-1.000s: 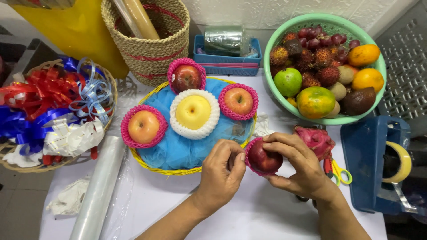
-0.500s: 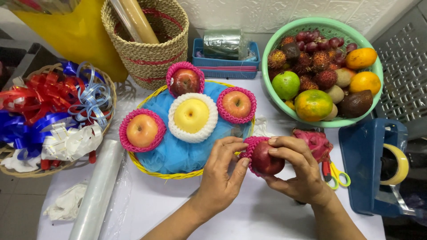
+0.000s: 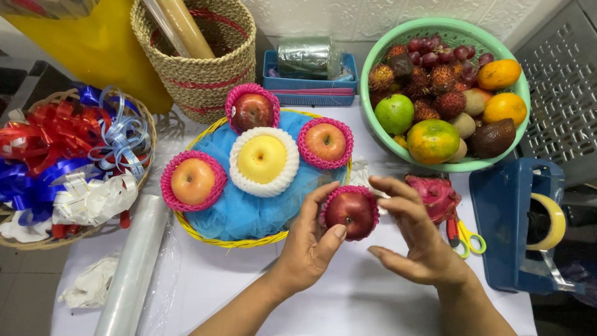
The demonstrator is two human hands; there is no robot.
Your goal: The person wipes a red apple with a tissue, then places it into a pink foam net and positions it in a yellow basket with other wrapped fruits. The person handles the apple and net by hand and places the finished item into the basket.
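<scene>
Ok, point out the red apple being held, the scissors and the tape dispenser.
red apple (image 3: 350, 213), head view, its red front face.
scissors (image 3: 466, 238), head view, yellow-green handle loops.
tape dispenser (image 3: 507, 211), head view, blue body.

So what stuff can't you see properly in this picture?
- Tape dispenser, head view: its right side is cut off by the picture's edge.
- Dragon fruit: partly behind the right hand.
- Fruit deep in the green bowl: covered by the fruit on top.
- Red apple: its underside is hidden; left hand holds it.
</scene>
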